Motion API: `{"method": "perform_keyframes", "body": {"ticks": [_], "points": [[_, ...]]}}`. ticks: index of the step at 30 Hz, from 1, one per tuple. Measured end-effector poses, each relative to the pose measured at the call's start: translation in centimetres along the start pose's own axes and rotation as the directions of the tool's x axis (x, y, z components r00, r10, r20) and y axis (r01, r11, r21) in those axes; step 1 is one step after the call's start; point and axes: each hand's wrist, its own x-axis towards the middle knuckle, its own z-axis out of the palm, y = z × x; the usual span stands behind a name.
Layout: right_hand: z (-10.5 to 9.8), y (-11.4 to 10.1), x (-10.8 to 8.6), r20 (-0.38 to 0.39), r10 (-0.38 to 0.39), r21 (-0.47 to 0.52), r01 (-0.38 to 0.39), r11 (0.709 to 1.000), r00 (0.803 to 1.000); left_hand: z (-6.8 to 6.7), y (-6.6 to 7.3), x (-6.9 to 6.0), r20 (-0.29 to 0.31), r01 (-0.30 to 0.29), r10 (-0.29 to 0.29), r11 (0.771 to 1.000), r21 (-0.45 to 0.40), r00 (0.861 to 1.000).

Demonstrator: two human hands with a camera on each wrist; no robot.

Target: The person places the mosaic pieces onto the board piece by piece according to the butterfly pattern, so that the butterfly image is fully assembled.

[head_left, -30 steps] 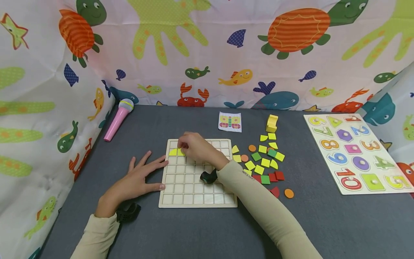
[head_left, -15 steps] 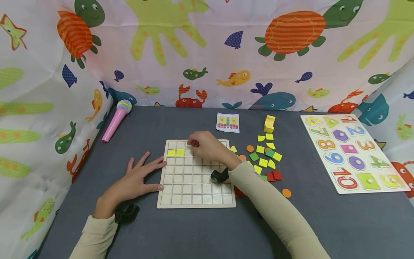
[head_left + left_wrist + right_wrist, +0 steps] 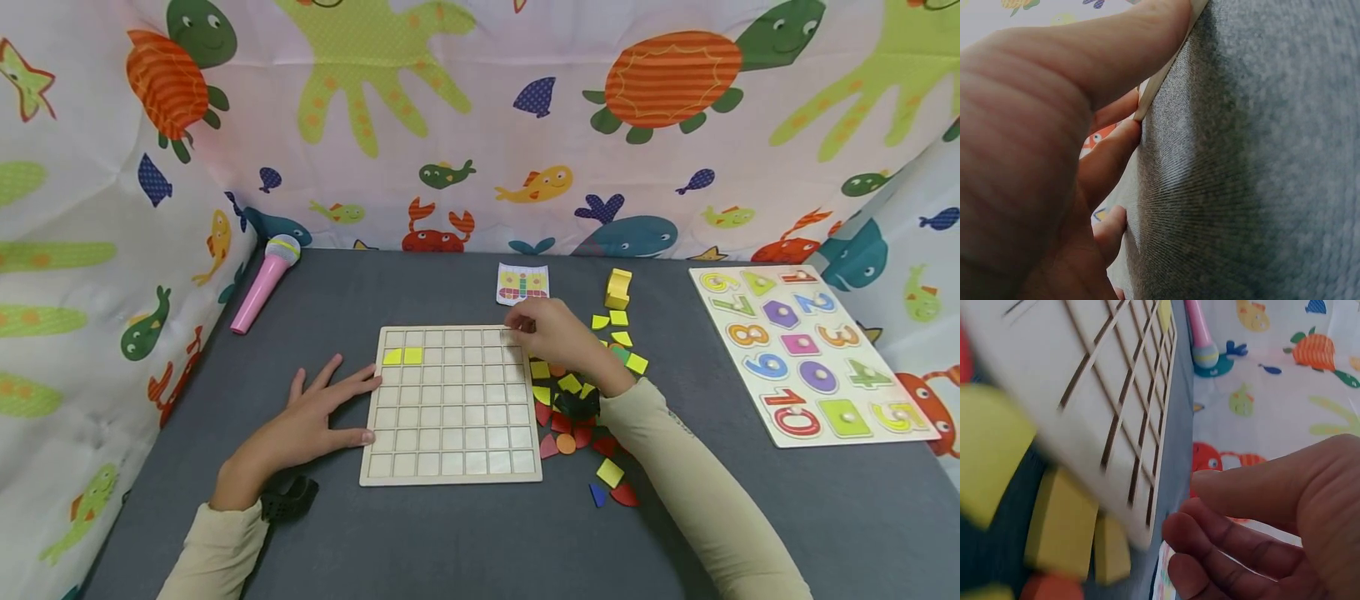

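A light wooden grid board [image 3: 453,417] lies on the table, with two yellow tiles [image 3: 402,357] side by side in its upper left cells. My left hand [image 3: 307,429] rests with spread fingers at the board's left edge; the left wrist view shows thumb and fingertips touching that edge. Over the board's upper right corner hovers my right hand [image 3: 555,337], fingers loosely bent. Nothing shows between its thumb and fingers in the right wrist view. Loose yellow, red, green and orange pieces [image 3: 570,385] lie right of the board, partly hidden by this hand.
A small pattern card [image 3: 522,283] lies behind the board, near a stack of yellow blocks [image 3: 618,289]. The number puzzle board [image 3: 813,358] is at the right, and a pink toy microphone [image 3: 262,287] at the back left. Patterned cloth [image 3: 360,108] surrounds the table's back and sides.
My right hand has left the second yellow tile in its cell and moved right across the board to its upper right corner. The left hand has kept its place at the edge.
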Motion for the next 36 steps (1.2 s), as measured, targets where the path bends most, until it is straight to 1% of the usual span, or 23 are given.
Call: {"method": "perform_keyframes", "body": {"ticks": [5,8,14,20,24,27,29,36], "points": [[-0.8,1.2,-1.2,0.034,0.061,-0.025,-0.061,0.998,0.998,0.0,0.0,0.0,0.002,-0.001,0.001,1.0,-0.001,1.0],[-1.0,1.8,-1.7,0.047,0.07,-0.038,-0.068,0.997,0.996,0.0,0.0,-0.1,0.003,0.0,0.0,1.0,-0.002,1.0],[-1.0,2.5,-2.0,0.084,0.062,-0.04,-0.059,0.997,0.995,0.0,0.1,-0.2,0.001,-0.001,0.001,1.0,-0.012,1.0],[-1.0,2.8,-2.0,0.123,0.034,-0.065,-0.027,0.998,0.992,0.0,0.1,-0.1,0.0,-0.003,0.003,1.0,-0.01,1.0],[-1.1,2.9,-2.1,0.139,0.049,-0.082,-0.038,0.996,0.989,0.0,0.2,0.0,0.001,0.005,-0.005,1.0,-0.006,1.0],[-1.2,3.0,-2.1,0.135,0.063,-0.099,-0.05,0.994,0.989,0.0,0.2,0.0,0.0,0.011,-0.011,1.0,-0.003,1.0],[-1.2,3.0,-2.1,0.119,0.065,-0.109,-0.052,0.993,0.991,0.0,0.2,0.0,0.0,0.012,-0.012,1.0,0.001,1.0],[-1.3,2.8,-1.9,0.028,0.044,-0.119,-0.04,0.992,0.999,0.0,0.2,-0.1,0.002,0.003,-0.003,1.0,-0.006,1.0]]}}
